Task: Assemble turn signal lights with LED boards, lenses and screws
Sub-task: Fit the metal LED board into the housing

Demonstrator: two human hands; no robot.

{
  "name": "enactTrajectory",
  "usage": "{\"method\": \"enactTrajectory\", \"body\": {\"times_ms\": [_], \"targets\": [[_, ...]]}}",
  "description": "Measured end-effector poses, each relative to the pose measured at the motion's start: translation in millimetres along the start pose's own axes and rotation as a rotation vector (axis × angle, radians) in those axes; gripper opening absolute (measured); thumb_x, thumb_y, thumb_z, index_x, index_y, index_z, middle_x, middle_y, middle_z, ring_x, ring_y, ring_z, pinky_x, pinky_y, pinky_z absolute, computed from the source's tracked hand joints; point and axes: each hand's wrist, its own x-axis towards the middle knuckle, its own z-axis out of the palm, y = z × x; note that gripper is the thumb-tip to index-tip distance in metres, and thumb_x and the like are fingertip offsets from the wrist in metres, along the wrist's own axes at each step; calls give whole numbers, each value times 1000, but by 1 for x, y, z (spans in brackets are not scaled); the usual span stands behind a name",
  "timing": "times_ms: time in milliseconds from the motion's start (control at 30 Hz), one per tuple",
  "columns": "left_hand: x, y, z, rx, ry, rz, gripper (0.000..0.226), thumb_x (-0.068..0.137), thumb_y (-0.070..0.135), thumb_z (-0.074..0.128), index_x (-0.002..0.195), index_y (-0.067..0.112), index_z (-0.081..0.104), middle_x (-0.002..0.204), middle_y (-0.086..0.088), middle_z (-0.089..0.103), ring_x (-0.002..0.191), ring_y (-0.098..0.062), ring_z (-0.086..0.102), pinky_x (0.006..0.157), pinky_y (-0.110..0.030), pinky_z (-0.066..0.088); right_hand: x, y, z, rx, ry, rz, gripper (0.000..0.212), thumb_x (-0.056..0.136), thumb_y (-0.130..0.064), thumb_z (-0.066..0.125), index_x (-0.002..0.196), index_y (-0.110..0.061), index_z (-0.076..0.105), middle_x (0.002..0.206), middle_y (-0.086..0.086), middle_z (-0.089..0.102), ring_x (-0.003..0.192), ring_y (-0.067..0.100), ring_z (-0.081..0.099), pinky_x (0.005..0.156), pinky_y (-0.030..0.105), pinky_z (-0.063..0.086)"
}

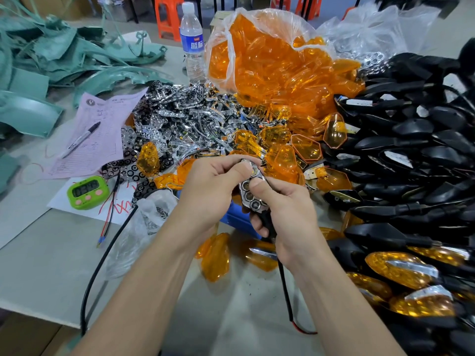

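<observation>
Pinched glossy chrome reflector, hexagonal cells, in left hand and right hand, right of timer; long axis ran away from body.

One water bottle; one timer; one pen; one pink sheet; one bag of orange lenses; chrome reflectors and black housings heaped beyond counting; one left hand; one right hand; one held light.
</observation>
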Motion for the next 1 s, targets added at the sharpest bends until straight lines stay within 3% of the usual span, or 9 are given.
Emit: {"method": "enactTrajectory", "body": {"times_ms": [267,433,533,700,767,833,900,933,1000], "targets": [[1,4,1,21,74,66,22,87,24,61,87,17,82,93,-23,76,88,-53,68,82,-69,56,4,-3,-3,-37,-84,35,14,103,-23,63,104,-17,76,78,4,71,59,19,57,49,26,46],[2,0,0,-30,-20,17,28,106,20,57,94,19,82,104,-28,72,83,-35,66,84,-67,54,3,-3,-4,-1,-52,23,17,104,-17,61,99,-12,76,73,8,70,53,17,55,43,23,42],[1,-2,1,-98,-26,-13,32,107,19,53,90,14,80,105,-27,72,86,-34,67,84,-66,54,3,-2,-2,-5,-22,11,15,103,-14,62,98,-12,77,71,5,68,50,18,54,41,24,40],[6,-6,3,-42,106,18,21,88,22,64,78,19,82,92,-25,75,89,-52,68,83,-67,56,1,4,4,-2,-13,38,16,102,-17,64,94,-16,78,72,3,69,52,19,55,42,24,43],[7,-8,1,-27,112,31,21,89,18,65,77,21,82,87,-19,77,84,-46,69,79,-62,58,2,5,4,-3,-43,36,16,103,-21,62,100,-19,77,75,2,70,55,20,56,44,25,44],[8,-11,1,-35,112,52,35,91,-2,63,71,20,81,81,-9,77,78,-29,72,70,-49,57,4,7,4,-34,-65,37,17,104,-24,59,104,-20,76,76,3,71,55,23,57,44,28,44],[9,-14,3,-43,151,96,50,84,-19,58,64,23,78,76,-3,77,81,-18,75,72,-37,57,3,13,7,-79,-38,31,24,105,-23,58,90,-18,76,70,7,68,51,24,56,41,29,41],[9,-14,5,-12,159,107,54,84,-20,56,71,27,79,77,0,78,84,-15,76,76,-32,57,2,15,10,-70,-12,28,29,105,-22,57,83,-17,75,67,9,66,49,24,54,40,28,39],[8,-13,9,27,128,112,57,90,-16,56,106,35,75,86,4,80,93,-9,76,83,-25,57,1,18,12,-39,30,26,32,105,-20,56,78,-17,74,66,9,64,47,24,53,39,28,38]]}}
